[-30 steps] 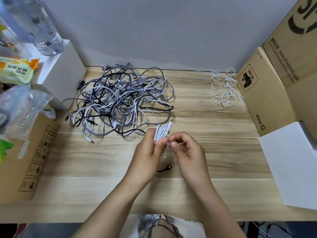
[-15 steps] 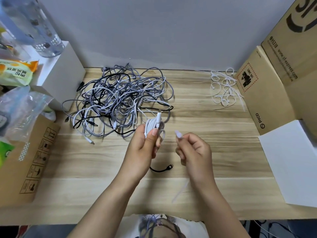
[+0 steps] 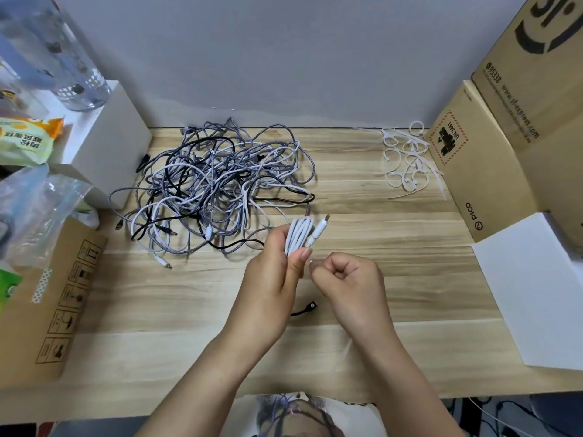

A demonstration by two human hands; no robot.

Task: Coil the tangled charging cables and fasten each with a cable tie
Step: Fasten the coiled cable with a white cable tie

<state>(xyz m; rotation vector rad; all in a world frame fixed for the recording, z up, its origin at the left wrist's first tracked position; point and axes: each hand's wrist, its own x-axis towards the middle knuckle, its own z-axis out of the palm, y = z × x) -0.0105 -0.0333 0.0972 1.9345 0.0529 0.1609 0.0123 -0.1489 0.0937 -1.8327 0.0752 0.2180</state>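
My left hand (image 3: 271, 279) grips a coiled white charging cable (image 3: 299, 234) upright, its plug ends sticking up above my fingers. My right hand (image 3: 350, 279) is curled into a fist right beside the coil, its fingertips pinched at the coil's base; a thin clear cable tie there is barely visible. A big tangle of grey, white and black cables (image 3: 217, 187) lies on the wooden table (image 3: 362, 222) behind and to the left. A pile of white cable ties (image 3: 407, 159) lies at the back right. A short black cable end (image 3: 304, 310) lies on the table under my hands.
A white box (image 3: 104, 146) with a clear bottle on it stands at the back left. Cardboard boxes (image 3: 492, 159) line the right side, with a white sheet (image 3: 530, 288) in front. Another cardboard box (image 3: 47, 298) with plastic bags on it sits at the left.
My right hand moved away from the coil and came back beside it, now curled into a fist. My left hand has tilted the coil more upright.
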